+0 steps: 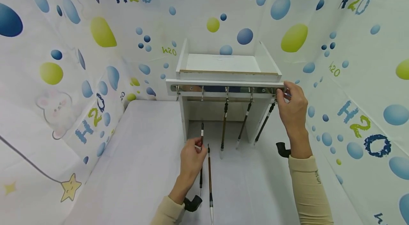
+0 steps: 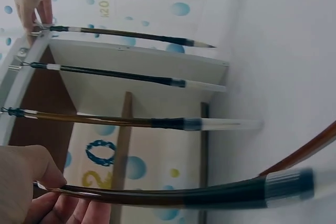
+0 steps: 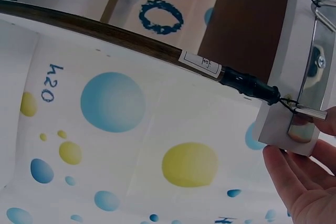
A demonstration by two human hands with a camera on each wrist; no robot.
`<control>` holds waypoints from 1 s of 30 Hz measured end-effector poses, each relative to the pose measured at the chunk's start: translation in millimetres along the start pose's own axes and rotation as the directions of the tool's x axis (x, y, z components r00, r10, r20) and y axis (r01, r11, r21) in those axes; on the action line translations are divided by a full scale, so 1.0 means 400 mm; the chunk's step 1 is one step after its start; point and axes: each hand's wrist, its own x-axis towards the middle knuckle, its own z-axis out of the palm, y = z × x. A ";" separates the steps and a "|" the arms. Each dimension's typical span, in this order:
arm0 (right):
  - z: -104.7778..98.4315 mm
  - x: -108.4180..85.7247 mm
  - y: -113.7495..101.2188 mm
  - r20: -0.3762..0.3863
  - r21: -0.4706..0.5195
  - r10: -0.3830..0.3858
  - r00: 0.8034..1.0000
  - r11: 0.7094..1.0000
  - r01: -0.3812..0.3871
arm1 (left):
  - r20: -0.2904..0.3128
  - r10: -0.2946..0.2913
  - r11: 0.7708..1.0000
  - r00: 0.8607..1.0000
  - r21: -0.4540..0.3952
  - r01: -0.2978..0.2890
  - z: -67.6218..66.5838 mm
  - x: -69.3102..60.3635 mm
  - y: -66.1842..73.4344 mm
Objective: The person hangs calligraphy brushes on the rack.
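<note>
My left hand [image 1: 191, 157] pinches a dark calligraphy brush [image 1: 202, 132] by its upper handle, bristle end down. Its top is below a bare hook [image 1: 202, 93], apart from it. In the left wrist view, the held brush [image 2: 157, 198] crosses the foreground under my thumb. Three more brushes [image 1: 224, 122] hang by loops from the hook rail [image 1: 220, 89] on the front of a white shelf. At the rail's right end my right hand [image 1: 294, 108] grips the board's edge, beside the last hanging brush [image 3: 136, 43].
Another brush [image 1: 210, 179] lies on the white table surface [image 1: 143, 157] beside the held one. The white shelf's top tray [image 1: 223, 63] sits above the rail. The hook at the rail's far left [image 1: 177, 93] is bare. A patterned curtain [image 1: 179, 1] surrounds the table.
</note>
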 end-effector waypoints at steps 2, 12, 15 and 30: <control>-0.001 0.001 -0.001 0.000 0.000 0.004 1.000 1.000 -0.004 | -0.005 0.020 1.000 1.000 -0.004 -0.020 -0.005 0.010 0.008; -0.001 0.001 -0.003 -0.001 0.006 0.007 1.000 1.000 -0.007 | -0.035 0.098 0.995 0.995 -0.025 -0.099 -0.031 0.054 0.054; 0.001 0.003 -0.001 -0.006 0.011 -0.001 1.000 1.000 0.001 | -0.055 0.142 0.989 0.988 -0.028 -0.144 -0.037 0.067 0.068; 0.000 0.002 0.000 -0.011 0.014 -0.007 1.000 1.000 0.007 | -0.096 0.192 0.981 0.977 0.000 -0.193 -0.051 0.113 0.096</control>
